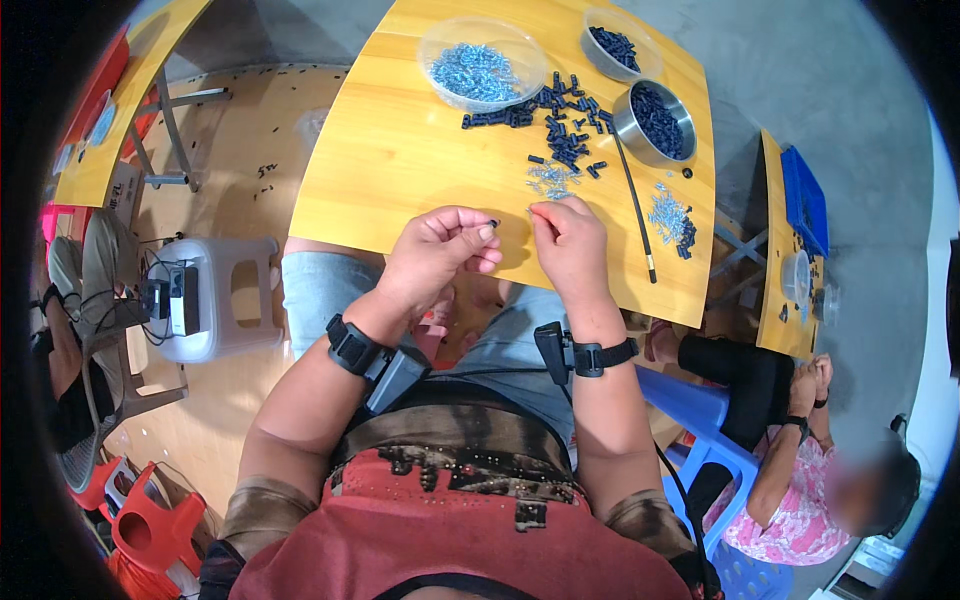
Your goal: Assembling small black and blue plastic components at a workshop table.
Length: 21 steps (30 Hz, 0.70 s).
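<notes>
The left hand point(442, 250) is just over the near edge of the yellow table point(365, 150), at the middle of the frame. Its thumb and forefinger are clamped on a small black piece point(494, 224), which points toward the other hand. The right hand point(574, 248) is just to the right, the tips of its thumb and forefinger together; whether they grip something tiny, I cannot tell. A narrow gap parts the two hands, with the table's wood beneath it.

The table's near edge slants down toward the right of the frame, and both wrists cross it. The widest room for moving is to the left, where plain wood runs from the left hand up to the table's left edge. Above the hands the way is tighter: a little heap of pale pieces point(552, 181) lies near the right hand, with a pile of black tubes point(565, 140) behind it. Farther up, a clear bowl point(534, 72) holds light-blue pieces point(470, 72). A clear tub point(648, 52) and a steel bowl point(628, 128), both with black pieces inside, stand at the upper right, near the right edge. A thin black stick point(633, 190) slants down from there, between the right hand and a small light-blue heap point(666, 213).
</notes>
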Each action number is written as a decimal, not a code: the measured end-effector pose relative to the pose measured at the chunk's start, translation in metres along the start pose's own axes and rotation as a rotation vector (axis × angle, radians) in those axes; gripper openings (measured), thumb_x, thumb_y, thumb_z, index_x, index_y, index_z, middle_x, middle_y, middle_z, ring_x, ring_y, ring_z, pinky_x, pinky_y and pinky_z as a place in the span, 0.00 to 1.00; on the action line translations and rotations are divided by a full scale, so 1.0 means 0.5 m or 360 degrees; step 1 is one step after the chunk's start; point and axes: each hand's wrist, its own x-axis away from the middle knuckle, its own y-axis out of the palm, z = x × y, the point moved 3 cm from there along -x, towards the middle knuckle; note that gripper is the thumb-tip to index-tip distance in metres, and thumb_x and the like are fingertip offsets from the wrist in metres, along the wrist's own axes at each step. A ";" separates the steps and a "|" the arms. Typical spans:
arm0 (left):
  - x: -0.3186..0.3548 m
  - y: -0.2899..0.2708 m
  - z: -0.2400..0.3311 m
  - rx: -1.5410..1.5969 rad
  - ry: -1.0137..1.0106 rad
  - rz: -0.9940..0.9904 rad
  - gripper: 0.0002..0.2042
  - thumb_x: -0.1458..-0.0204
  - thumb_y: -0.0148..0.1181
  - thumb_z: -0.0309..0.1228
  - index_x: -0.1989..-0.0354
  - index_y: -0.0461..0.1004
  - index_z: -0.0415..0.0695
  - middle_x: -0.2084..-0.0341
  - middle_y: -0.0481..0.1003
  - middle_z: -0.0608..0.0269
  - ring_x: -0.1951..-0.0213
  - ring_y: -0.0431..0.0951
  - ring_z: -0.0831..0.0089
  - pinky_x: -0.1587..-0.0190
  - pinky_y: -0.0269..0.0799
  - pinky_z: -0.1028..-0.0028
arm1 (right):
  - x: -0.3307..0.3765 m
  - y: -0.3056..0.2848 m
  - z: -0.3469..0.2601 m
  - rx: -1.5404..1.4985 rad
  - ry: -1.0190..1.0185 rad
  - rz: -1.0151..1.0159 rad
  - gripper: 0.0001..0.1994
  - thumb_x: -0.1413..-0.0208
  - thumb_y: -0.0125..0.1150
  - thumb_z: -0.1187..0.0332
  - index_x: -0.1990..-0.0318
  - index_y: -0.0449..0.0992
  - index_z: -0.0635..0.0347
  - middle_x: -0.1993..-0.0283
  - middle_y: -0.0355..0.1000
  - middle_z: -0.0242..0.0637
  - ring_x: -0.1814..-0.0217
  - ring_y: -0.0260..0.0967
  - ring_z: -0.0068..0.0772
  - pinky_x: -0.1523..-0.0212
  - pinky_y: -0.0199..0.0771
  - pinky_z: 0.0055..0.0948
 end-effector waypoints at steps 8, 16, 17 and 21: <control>-0.002 0.000 0.000 0.0021 0.0004 -0.0011 0.07 0.46 0.54 0.26 0.61 0.69 0.38 0.70 0.74 0.60 0.69 0.76 0.74 0.66 0.74 0.76 | -0.008 0.010 -0.002 0.0124 0.0006 -0.0062 0.02 0.57 0.57 0.78 0.73 0.72 0.65 0.74 0.68 0.42 0.74 0.68 0.41 0.73 0.69 0.32; -0.001 0.004 -0.001 -0.0030 0.0017 0.0027 0.07 0.47 0.54 0.26 0.61 0.69 0.38 0.70 0.75 0.59 0.69 0.76 0.73 0.65 0.74 0.76 | 0.004 -0.024 -0.062 0.0056 0.0042 -0.0185 0.02 0.58 0.57 0.76 0.74 0.71 0.61 0.73 0.67 0.41 0.70 0.67 0.45 0.70 0.68 0.38; -0.001 0.007 -0.002 -0.0033 0.0014 0.0020 0.07 0.47 0.54 0.26 0.61 0.69 0.38 0.70 0.75 0.59 0.69 0.76 0.73 0.65 0.74 0.76 | 0.006 -0.030 -0.076 0.0018 -0.0004 -0.0180 0.03 0.58 0.57 0.75 0.74 0.70 0.61 0.73 0.67 0.41 0.70 0.67 0.45 0.71 0.68 0.38; 0.006 0.019 -0.002 -0.0204 0.0125 0.0089 0.08 0.47 0.55 0.26 0.61 0.70 0.38 0.70 0.75 0.60 0.68 0.76 0.75 0.64 0.74 0.77 | 0.019 -0.041 -0.106 0.0017 -0.0096 -0.0205 0.04 0.59 0.57 0.75 0.75 0.68 0.61 0.74 0.65 0.40 0.71 0.66 0.45 0.72 0.67 0.39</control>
